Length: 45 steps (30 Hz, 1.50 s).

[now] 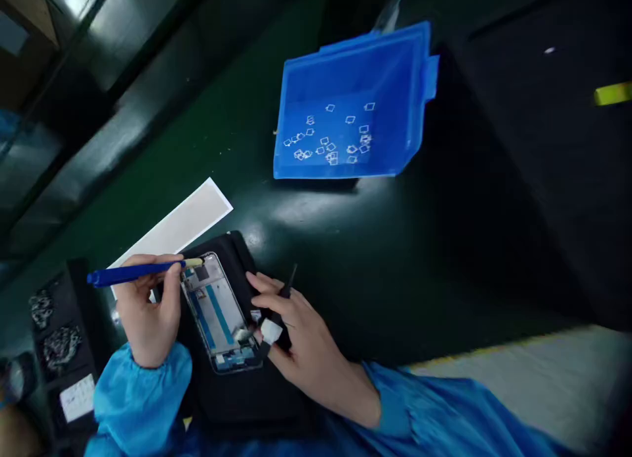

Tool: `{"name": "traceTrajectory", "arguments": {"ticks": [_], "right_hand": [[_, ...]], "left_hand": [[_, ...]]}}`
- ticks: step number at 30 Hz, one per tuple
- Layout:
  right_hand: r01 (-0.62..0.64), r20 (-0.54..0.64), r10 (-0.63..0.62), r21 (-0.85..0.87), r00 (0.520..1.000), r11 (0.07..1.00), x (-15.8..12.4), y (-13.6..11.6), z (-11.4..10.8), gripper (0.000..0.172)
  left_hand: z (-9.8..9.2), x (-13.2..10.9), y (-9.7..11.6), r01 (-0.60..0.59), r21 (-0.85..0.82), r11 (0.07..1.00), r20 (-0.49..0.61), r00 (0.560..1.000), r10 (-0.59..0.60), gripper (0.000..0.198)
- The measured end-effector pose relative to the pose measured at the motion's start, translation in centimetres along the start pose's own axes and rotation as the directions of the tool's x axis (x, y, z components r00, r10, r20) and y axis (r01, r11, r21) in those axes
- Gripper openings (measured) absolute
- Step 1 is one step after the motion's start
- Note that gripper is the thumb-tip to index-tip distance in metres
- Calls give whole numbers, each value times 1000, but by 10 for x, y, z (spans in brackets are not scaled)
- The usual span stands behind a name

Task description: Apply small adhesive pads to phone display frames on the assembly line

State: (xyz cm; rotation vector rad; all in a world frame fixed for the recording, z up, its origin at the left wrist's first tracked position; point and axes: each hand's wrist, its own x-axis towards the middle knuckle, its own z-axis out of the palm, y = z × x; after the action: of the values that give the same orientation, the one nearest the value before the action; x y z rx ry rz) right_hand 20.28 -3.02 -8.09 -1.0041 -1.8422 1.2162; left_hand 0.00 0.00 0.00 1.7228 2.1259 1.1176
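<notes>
A phone frame (224,305) with blue strips inside lies tilted on a black holder (237,401). My left hand (153,312) is closed around a blue pen-shaped tool (133,272), whose pale yellow tip touches or hovers over the upper left corner of the frame. On the other side, my right hand (301,332) grips a dark slender tool (270,332), probably tweezers, with a white band around it. Its lower end is near the frame's bottom right edge; whether it touches cannot be made out. Fingers of the right hand rest beside the frame's right edge.
A blue bin (350,81) holding several small white square outlines stands on the dark green table (316,233). A pale strip (182,220) lies behind my left hand. At left is a black tray (81,338) with dark tangled parts and a white label. A yellow object (612,93) is far right.
</notes>
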Motion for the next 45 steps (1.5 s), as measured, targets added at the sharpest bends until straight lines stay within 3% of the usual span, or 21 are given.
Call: {"name": "traceTrajectory", "arguments": {"ticks": [7,12,21,28,31,36,45], "right_hand": [[5,-2,-5,8,1000,1000,0,0,1,43],[17,-3,-17,-6,1000,1000,2,-1,1,43],[10,5,-10,1,1000,1000,0,1,2,45],[-3,14,3,14,1000,1000,-2,3,3,47],[0,10,0,21,1000,1000,-2,3,3,47],[-2,15,2,8,1000,1000,-1,0,2,46],[-10,19,10,-9,1000,1000,-3,1,1,45]], "left_hand": [[1,5,5,19,36,999,57,998,-21,28],[3,-2,3,-35,143,989,43,999,29,30],[10,-15,-9,-255,1,967,-51,966,254,31],[12,-18,-13,-375,39,926,-57,924,377,31],[11,-19,-16,-363,58,930,-74,927,367,32],[12,-19,-17,-182,11,983,-121,976,182,29],[13,-17,-20,-345,-6,939,-168,926,339,36]]}}
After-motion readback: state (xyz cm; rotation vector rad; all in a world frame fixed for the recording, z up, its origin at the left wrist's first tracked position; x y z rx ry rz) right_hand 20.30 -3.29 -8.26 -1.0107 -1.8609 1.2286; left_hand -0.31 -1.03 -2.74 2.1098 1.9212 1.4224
